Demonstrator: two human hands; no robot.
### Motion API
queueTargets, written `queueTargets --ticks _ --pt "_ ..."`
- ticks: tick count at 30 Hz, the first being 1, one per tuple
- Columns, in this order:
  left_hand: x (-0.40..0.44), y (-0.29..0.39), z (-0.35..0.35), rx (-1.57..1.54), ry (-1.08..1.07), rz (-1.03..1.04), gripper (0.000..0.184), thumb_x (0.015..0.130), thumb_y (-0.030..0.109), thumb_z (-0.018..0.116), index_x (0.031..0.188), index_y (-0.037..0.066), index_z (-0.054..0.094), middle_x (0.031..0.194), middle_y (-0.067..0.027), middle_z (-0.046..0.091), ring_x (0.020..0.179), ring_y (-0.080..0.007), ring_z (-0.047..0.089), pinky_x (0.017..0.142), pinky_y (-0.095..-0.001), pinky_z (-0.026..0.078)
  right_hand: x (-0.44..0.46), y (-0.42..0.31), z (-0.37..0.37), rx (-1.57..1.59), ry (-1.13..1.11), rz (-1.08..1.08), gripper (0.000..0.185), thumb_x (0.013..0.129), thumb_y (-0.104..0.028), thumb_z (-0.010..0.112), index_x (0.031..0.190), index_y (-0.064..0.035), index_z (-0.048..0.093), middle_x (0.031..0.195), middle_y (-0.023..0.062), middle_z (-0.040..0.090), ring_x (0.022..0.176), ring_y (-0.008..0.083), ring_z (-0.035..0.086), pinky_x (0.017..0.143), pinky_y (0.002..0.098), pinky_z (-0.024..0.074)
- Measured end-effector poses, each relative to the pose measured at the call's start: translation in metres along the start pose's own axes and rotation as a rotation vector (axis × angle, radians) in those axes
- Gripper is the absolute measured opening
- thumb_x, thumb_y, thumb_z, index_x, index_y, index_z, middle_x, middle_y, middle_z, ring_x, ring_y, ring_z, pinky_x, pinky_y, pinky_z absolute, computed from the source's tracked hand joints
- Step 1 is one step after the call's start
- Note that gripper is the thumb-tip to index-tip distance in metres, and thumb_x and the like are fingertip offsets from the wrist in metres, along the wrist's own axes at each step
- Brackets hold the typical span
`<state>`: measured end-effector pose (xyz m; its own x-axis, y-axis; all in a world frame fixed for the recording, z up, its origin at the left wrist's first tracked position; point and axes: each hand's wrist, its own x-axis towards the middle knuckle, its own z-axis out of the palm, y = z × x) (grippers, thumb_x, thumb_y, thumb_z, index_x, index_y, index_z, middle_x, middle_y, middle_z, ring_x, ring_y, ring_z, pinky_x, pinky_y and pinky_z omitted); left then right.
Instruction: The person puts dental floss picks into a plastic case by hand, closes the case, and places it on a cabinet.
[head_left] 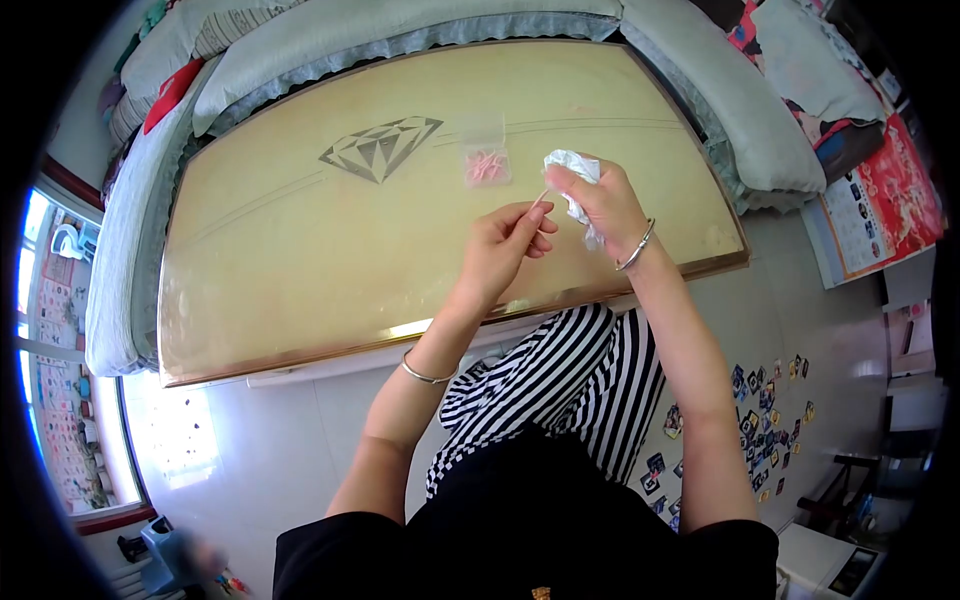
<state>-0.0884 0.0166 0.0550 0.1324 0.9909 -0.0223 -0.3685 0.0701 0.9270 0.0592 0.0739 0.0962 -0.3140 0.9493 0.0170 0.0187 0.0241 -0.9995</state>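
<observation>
Fingers (524, 232) of the left hand (495, 252) pinch a thin pink stick (541, 200), thumb pressed against forefinger, with the other fingers curled in below! And over on the right hand (613, 205), thumb and fingers are closed around a crumpled white wad (574, 166), its loose end trailing below the grip; tissue or cloth, I can't tell from here. The stick slants up from the left fingertips towards the right thumb and the wad, both hands in the air above the near part of the desk (300, 270). Is its tip touching the wad? Too fine to call!

Just beyond the hands, on the desk, sits a small clear box (501, 180), its see-through lid (484, 128) tipped back, and inside lies a loose heap of pink pieces (485, 164). To the left of it, a dark diamond design (381, 147) marks the yellowish top, with a shiny gold edge along the near side.

A silvery bangle circles each wrist: one on the left forearm (430, 377), one on the right (637, 248). Down below, black-and-white striped trousers (545, 375) meet the desk's near edge, while out to the right small cards (765, 410) are scattered across the pale floor (335, 440). Pale sofas (400, 50) line the far side!
</observation>
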Motion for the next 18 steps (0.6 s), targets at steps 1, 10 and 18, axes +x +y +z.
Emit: queueTargets --ticks 1,10,18 --pt "0.002 -0.006 -0.003 0.129 0.03 0.086 0.024 0.093 0.016 0.052 0.107 -0.001 0.061 0.077 -0.0019 0.057 0.062 -0.0073 0.052 0.059 -0.0214 0.048 0.0 0.001 0.002 -0.026 0.011 -0.023 0.019 0.084 -0.024 0.066 0.085 -0.0054 0.063 0.067 -0.006 0.052 0.056 0.0019 0.044 0.049 0.0192 0.0337" --pt "0.005 -0.018 -0.012 0.1 0.097 0.065 0.023 0.094 0.012 0.048 0.105 -0.002 0.062 0.076 -0.0024 0.06 0.059 -0.0064 0.051 0.054 -0.02 0.044 -0.02 0.044 0.035 0.109 0.187 -0.031 0.038 0.083 -0.021 0.066 0.112 0.0028 0.056 0.083 0.003 0.061 0.073 0.0072 0.055 0.061 0.0215 0.0447" --pt "-0.002 -0.016 -0.006 0.113 0.134 0.068 0.022 0.094 0.008 0.044 0.109 -0.003 0.057 0.08 -0.005 0.062 0.062 -0.0059 0.052 0.058 -0.0191 0.045 -0.004 0.03 0.016 0.109 0.028 -0.053 0.034 0.083 -0.019 0.065 0.109 0.0019 0.058 0.082 0.0019 0.062 0.07 0.0066 0.054 0.06 0.0215 0.0442"
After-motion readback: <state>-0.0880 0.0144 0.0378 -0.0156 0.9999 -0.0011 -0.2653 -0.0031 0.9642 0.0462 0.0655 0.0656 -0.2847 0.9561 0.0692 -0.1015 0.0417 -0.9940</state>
